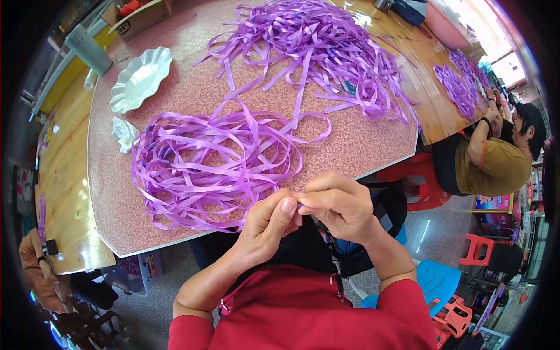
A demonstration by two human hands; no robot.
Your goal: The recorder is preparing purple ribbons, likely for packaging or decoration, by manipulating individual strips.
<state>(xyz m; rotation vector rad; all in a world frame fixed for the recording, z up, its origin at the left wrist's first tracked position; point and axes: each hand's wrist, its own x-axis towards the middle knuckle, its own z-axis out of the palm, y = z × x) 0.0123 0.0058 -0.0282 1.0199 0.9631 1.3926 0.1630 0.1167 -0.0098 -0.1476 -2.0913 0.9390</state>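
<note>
Far out to the left of your left hand, another person's hand (36,274) shows at the table's edge. Up and left of your own hands sits a white scalloped dish (140,79), with a crumpled white tissue (124,133) just below it on the speckled pink table (373,143).

Your left hand (265,224) is closed in a pinch — thumb and fingertips pressed on the end of a purple ribbon strand (256,201) that runs up and left from the hand into the near ribbon pile (207,163). That pile lies on the table just beyond your left knuckles, looped and tangled.

Your right hand (338,204) is curled shut too, its fingertips meeting those of the left at the same ribbon end; the two hands touch there, held over the table's near edge above your red shirt.

Further beyond both hands lies a larger ribbon heap (318,49) — loose strands spread across the far side of the table. Well off to the right of your right hand, a seated person in a mustard shirt (493,166) leans over a second, wooden table (434,87) with more purple ribbon (458,87).
</note>
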